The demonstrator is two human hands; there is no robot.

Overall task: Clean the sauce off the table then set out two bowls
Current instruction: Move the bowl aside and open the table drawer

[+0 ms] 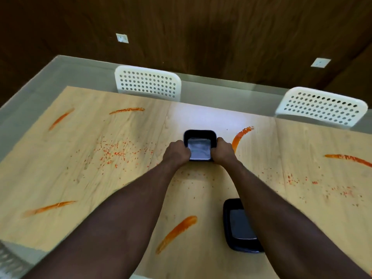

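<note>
Plainly, both hands are clamped on one dish. The left hand [177, 152] curls round its left rim and the right hand [223, 151] round its right rim, so the black square bowl [199, 151] is held level from both sides. It sits in the middle of the far half of the table [203, 115]; whether its base touches the wood or hangs just above it, I cannot tell. A two-sided grip on a shallow, smooth dish looks meant to keep it flat and square to the table edge, which suits laying a place. The second bowl [239, 226] rests near the front edge, partly hidden under the right forearm and well apart from the first.

Around them the cleaning is not done. A curved sauce streak [240, 136] lies just beside the right hand. A long smear [177, 231] lies near the second bowl, and other smears mark the left and right parts of the table. Red specks [118, 152] scatter left of the held bowl. Either bowl could pick up sauce on its underside if slid sideways. No cloth or wipe shows anywhere. Two white perforated chairs, the left chair [148, 83] and the right chair [322, 106], stand at the far edge.
</note>
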